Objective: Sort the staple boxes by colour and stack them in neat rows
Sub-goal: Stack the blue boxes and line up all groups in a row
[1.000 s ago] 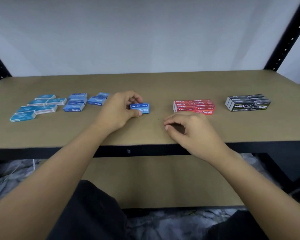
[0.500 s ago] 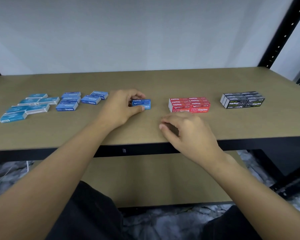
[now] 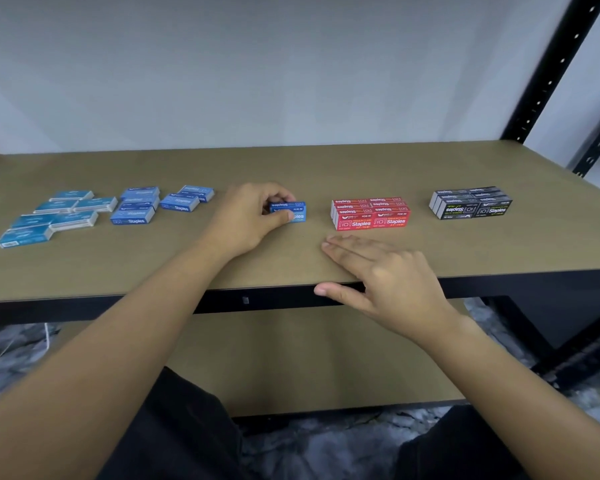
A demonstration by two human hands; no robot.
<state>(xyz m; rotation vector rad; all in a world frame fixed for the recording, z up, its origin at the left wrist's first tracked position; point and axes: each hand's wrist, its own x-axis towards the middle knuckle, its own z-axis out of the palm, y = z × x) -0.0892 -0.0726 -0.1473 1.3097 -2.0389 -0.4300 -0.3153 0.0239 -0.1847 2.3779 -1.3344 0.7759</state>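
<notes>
My left hand [image 3: 250,220] grips a dark blue staple box [image 3: 293,211] that stands on the shelf near the middle, thumb on its front and fingers curled over its top. Further dark blue boxes [image 3: 137,207] lie loose to the left, two more [image 3: 186,199] beside them. Several light blue boxes [image 3: 54,218] are scattered at the far left. A neat red block of boxes [image 3: 371,213] sits right of centre and a black block [image 3: 471,202] further right. My right hand [image 3: 385,275] lies flat on the front edge, fingers straight, holding nothing.
The brown shelf board [image 3: 326,168] has a black front rail [image 3: 84,308]. A black perforated upright [image 3: 551,71] stands at the back right. A lower brown shelf [image 3: 291,358] shows below, with my dark-clothed knees under it.
My right hand has gone from curled fingertips to flat, straight fingers on the front edge. My left hand keeps its grip on the dark blue box at the same spot.
</notes>
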